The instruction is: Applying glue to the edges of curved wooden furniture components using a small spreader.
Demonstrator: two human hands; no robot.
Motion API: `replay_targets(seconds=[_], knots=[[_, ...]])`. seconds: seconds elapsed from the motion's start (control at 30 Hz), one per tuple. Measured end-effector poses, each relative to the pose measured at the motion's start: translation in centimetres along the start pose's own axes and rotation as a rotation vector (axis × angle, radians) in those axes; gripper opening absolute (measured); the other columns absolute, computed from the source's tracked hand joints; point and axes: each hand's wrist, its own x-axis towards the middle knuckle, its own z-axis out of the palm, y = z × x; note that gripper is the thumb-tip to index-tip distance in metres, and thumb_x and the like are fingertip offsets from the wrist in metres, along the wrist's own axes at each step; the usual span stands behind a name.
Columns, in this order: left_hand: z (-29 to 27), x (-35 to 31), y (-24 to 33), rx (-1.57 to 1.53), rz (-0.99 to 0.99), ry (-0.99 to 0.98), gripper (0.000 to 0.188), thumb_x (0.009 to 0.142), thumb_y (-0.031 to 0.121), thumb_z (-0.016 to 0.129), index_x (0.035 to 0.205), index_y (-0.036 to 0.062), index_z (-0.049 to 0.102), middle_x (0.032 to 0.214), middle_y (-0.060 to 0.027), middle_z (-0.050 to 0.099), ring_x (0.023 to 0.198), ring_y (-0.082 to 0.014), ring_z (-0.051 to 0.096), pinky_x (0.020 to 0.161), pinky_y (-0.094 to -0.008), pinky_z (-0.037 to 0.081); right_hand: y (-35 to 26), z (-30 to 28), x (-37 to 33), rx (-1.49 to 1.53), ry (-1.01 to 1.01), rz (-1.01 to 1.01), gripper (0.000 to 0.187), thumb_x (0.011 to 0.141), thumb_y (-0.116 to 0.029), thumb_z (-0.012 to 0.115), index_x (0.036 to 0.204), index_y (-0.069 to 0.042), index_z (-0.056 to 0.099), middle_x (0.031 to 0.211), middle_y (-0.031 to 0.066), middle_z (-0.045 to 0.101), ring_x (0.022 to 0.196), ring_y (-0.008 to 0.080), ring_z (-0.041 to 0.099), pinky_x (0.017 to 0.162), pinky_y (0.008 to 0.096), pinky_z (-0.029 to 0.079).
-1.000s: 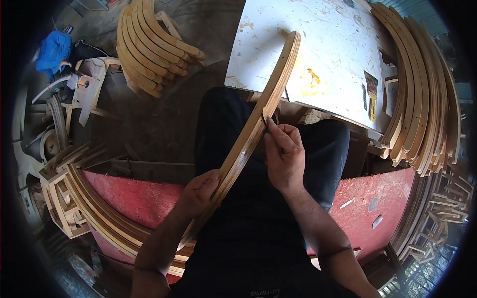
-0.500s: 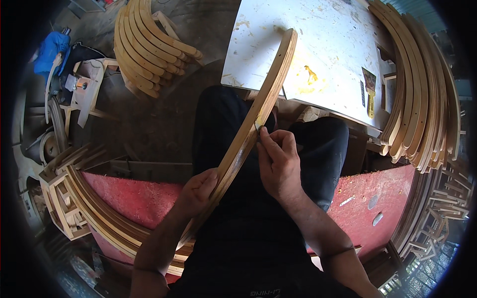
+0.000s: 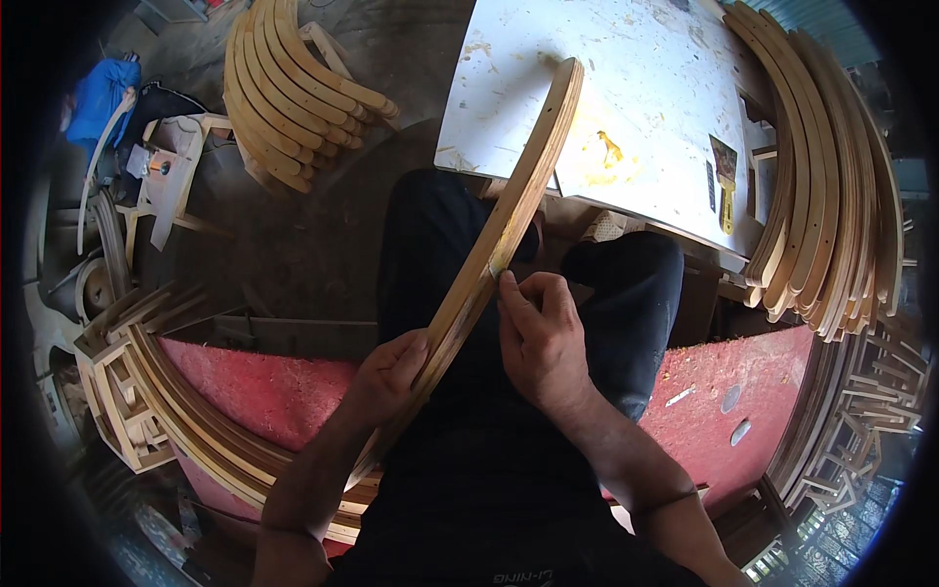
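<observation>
A long curved wooden strip [image 3: 509,210] slants up from my lap, its far end over the white tabletop. My left hand [image 3: 393,377] is wrapped round its lower part. Pinched at the strip's right edge, my right hand [image 3: 540,338] has a small thin piece, perhaps a scraper blade, between thumb and fingers; most of it is hidden. Yellowish paste shows on the strip's edge just above those fingertips. On the white tabletop [image 3: 548,117] lies a smear of yellow paste [image 3: 608,149], with a putty knife [image 3: 725,186] with a yellow handle farther right.
Curved wooden strips [image 3: 817,176] are stacked at the right, and another stack [image 3: 284,93] stands on the floor at the far left. More strips [image 3: 210,430] lie at the near left by a red board [image 3: 259,386]. A small stone-like object [image 3: 740,431] rests on the red surface at right.
My right hand has slid down along the strip's edge, toward me and slightly left. The left hand and the strip stay nearly in place.
</observation>
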Motion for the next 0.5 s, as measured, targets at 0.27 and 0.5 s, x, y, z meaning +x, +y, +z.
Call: replay_targets(seconds=[0.27, 0.5], knots=[[0.2, 0.0, 0.0, -0.041, -0.005, 0.029, 0.038, 0.114, 0.035, 0.040, 0.125, 0.0082, 0.064, 0.085, 0.0047, 0.059, 0.076, -0.0042, 0.055, 0.068, -0.0235, 0.047, -0.7, -0.4, -0.8, -0.058, -0.038, -0.100, 0.030, 0.089, 0.006, 0.071, 0.119, 0.004, 0.071, 0.101, 0.0121, 0.056, 0.081, 0.0246, 0.061, 0.070, 0.0323, 0.056], [0.0, 0.1, -0.2, -0.076, -0.001, -0.007, 0.035, 0.114, 0.035, 0.038, 0.112, 0.0099, 0.063, 0.081, 0.0038, 0.056, 0.071, -0.0052, 0.055, 0.065, -0.0246, 0.049, 1.9, -3.5, -0.4, 0.603, 0.015, 0.188, 0.018, 0.095, 0.005, 0.069, 0.112, 0.002, 0.075, 0.103, 0.0118, 0.070, 0.085, 0.0131, 0.069, 0.066, 0.0235, 0.055]])
